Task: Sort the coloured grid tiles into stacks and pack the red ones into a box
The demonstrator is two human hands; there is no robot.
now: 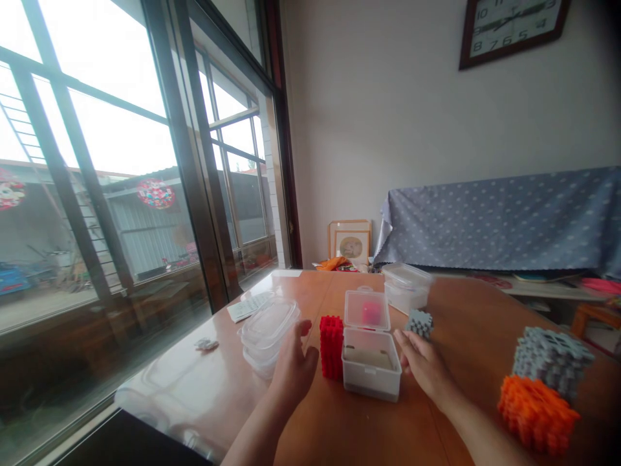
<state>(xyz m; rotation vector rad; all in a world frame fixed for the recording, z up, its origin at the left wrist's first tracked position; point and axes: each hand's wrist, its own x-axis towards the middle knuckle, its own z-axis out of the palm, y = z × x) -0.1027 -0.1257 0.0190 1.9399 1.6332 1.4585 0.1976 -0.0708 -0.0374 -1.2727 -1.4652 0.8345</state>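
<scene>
My left hand [297, 355] is between a stack of clear plastic containers [272, 323] and an upright stack of red interlocking pieces [331, 349]. Its thumb stands apart from the fingers, and I see nothing held in it. An open translucent plastic box [371, 382] sits in front of me, its hinged lid tipped back. Beside the box's right wall, my right hand [421, 357] has its fingers stretched out and holds nothing; whether it touches the wall I cannot tell. Just beyond those fingers lies a small stack of grey pieces [420, 323].
On the table's right are a large grey stack [550, 359] and an orange stack [538, 414]. Another clear container [407, 288] stands at the back. To the left lie a small packet [206, 344] and a paper sheet [250, 307], near the window.
</scene>
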